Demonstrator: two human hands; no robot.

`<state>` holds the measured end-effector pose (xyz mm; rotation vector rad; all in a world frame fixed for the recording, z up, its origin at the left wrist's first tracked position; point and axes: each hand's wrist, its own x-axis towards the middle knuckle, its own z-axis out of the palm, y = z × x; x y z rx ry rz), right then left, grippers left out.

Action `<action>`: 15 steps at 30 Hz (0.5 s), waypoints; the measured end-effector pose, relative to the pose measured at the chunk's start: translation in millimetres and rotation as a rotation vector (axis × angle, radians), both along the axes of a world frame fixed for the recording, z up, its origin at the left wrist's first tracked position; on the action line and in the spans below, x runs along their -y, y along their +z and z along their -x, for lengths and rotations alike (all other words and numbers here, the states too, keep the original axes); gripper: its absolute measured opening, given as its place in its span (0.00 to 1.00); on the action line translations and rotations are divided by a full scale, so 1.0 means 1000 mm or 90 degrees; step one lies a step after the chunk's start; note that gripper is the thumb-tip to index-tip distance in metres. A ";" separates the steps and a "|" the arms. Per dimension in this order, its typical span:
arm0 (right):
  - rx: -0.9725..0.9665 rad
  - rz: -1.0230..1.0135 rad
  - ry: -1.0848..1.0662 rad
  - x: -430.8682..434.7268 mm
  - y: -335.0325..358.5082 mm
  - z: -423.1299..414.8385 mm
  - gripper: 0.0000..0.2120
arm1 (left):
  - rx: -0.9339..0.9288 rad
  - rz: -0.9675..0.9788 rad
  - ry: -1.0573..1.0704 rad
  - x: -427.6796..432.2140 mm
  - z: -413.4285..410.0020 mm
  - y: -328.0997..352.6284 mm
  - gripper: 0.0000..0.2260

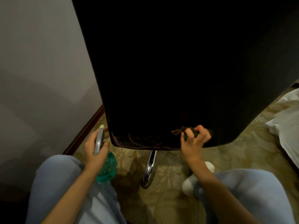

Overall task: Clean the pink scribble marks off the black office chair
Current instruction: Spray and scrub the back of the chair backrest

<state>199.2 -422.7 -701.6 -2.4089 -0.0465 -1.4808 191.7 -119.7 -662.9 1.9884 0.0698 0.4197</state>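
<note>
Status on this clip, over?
Left hand grips spray bottle. Right hand holds green cloth against chair back. Pink marks visible along lower edge. Nothing blocking.

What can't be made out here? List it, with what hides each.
Head view only:
- black chair back: upper area too dark to show marks; top cut by the frame edge.
- dark green thing: mostly covered by fingers of the right hand; kind unclear.
- spray bottle: partly hidden by the left hand.
- chair base: hidden behind the back, bar one chrome leg.
</note>
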 end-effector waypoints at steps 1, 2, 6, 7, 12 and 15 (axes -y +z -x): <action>-0.019 0.000 -0.005 -0.003 -0.010 0.003 0.11 | -0.001 0.001 -0.003 -0.001 0.000 0.000 0.18; -0.038 -0.001 -0.012 -0.005 -0.016 0.006 0.11 | 0.001 0.002 -0.004 -0.001 0.001 0.001 0.18; -0.120 0.008 -0.017 -0.004 -0.012 0.016 0.11 | 0.028 0.021 -0.034 0.005 0.019 0.004 0.13; -0.129 0.004 -0.011 -0.003 -0.007 0.021 0.11 | 0.033 0.024 -0.059 0.008 0.026 0.004 0.13; -0.055 -0.120 -0.022 0.012 0.042 0.043 0.09 | -0.073 -0.011 -0.280 0.034 0.065 -0.015 0.13; -0.009 -0.166 -0.028 0.024 0.075 0.053 0.08 | -0.161 -0.030 -0.348 0.058 0.082 -0.028 0.08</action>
